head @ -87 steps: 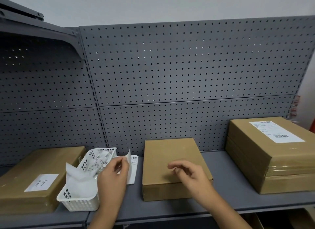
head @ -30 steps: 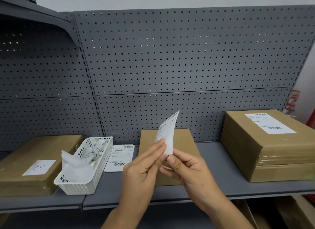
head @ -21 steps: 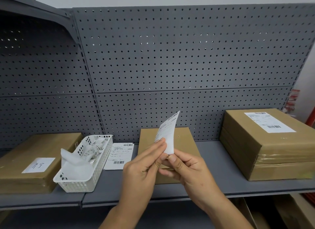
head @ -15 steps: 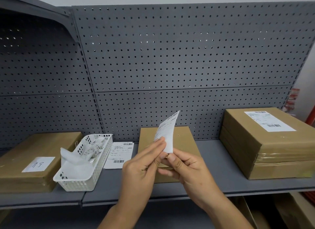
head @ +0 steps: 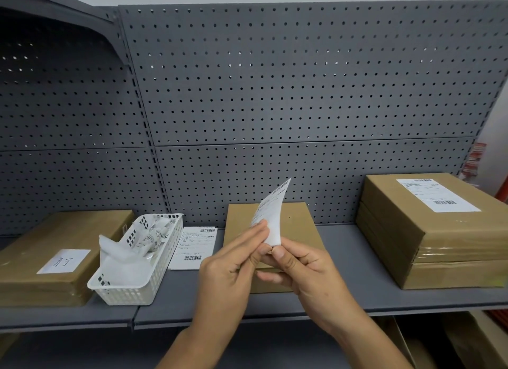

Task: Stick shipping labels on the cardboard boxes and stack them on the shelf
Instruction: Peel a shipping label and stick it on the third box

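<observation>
A grey pegboard back panel (head: 302, 93) rises behind a grey metal shelf (head: 357, 294) that runs the width of the view. On the shelf's right end stands a stack of taped cardboard boxes (head: 439, 247), the top one carrying a stuck shipping label (head: 437, 195) with barcodes. At the left end lies a flat cardboard box (head: 55, 247) bearing a white handwritten sticker (head: 64, 261). In the middle sits a bare, unlabelled cardboard box (head: 297, 223), partly hidden by the hands. Just left of it, a small pile of printed label sheets (head: 193, 247) lies flat on the shelf, touching a white plastic basket (head: 132, 283) filled with crumpled backing paper (head: 123, 258). In front of the middle box, the left hand (head: 228, 275) and right hand (head: 305, 269) meet, both pinching the lower end of a loose shipping label (head: 272, 217) between thumb and fingertips. The label curls upright above the hands, clear of the box, printed side facing left.
</observation>
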### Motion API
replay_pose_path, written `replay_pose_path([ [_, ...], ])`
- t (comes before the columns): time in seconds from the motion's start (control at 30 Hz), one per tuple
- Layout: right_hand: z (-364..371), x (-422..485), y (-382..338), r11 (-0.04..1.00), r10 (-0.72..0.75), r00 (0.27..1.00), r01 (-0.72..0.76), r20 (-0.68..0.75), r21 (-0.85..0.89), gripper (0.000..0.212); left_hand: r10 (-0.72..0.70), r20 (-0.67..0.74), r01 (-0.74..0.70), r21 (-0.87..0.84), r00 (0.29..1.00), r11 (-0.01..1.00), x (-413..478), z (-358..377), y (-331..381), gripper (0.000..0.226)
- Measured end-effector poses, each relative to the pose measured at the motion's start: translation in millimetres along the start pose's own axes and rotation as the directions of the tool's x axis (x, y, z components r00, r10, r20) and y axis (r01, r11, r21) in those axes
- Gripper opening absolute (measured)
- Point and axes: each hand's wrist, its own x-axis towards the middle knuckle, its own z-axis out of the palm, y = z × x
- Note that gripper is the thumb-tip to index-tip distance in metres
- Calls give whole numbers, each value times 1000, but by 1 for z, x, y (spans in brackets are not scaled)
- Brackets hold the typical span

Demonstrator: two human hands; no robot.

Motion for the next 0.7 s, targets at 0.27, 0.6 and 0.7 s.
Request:
replay_pose_path([
  [0.27,0,1,-1,999,-39,992,38,-120,-13,30,-45,15,46,-77,999,996,-1,1,1,31],
  [0.6,-4,1,-2,982,-154,971,131,-180,-136,12,-90,-3,89,-104,996,991,-1,4,-3,27],
  [0.7,-7,1,-2,967,-188,973,159,-136,-199,13,-108,16,110,-104,994,989,-2,6,-3,26],
])
